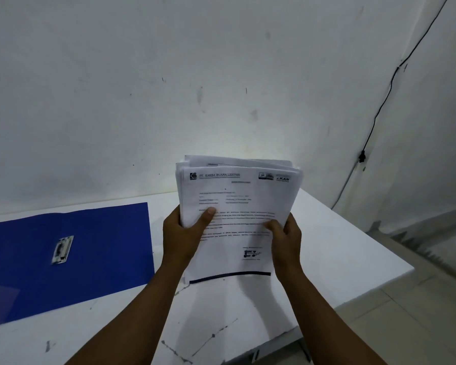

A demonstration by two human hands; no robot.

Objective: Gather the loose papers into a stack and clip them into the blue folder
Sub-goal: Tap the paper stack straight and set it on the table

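the stack of papers stands up tall between the two hands, held above the white table. its long side runs up and down, the top edge points up toward the wall, and the printed side faces the person. the sheets are not lined up yet, so a few tops stick out behind the front page.

the left hand grips the left edge of the stack, with the thumb pressed flat on the front page. the right hand grips the right edge, thumb on the front too. the other fingers are behind the paper and cannot be seen.

the blue folder lies open and flat on the table, to the left of the left hand and well apart from the stack. its long side runs left to right. a metal clip sits on the inside of the folder, and no paper lies under it.

the top of the front page reads "karsa buana lestari" beside a small dark logo. at the top right a mark reads "kan". the small lines of print below are too blurry to read. near the bottom there may be a stamp or a signature, and a dark bar runs along the bottom edge.

a black cable hangs down the wall, up and to the right of the right hand.
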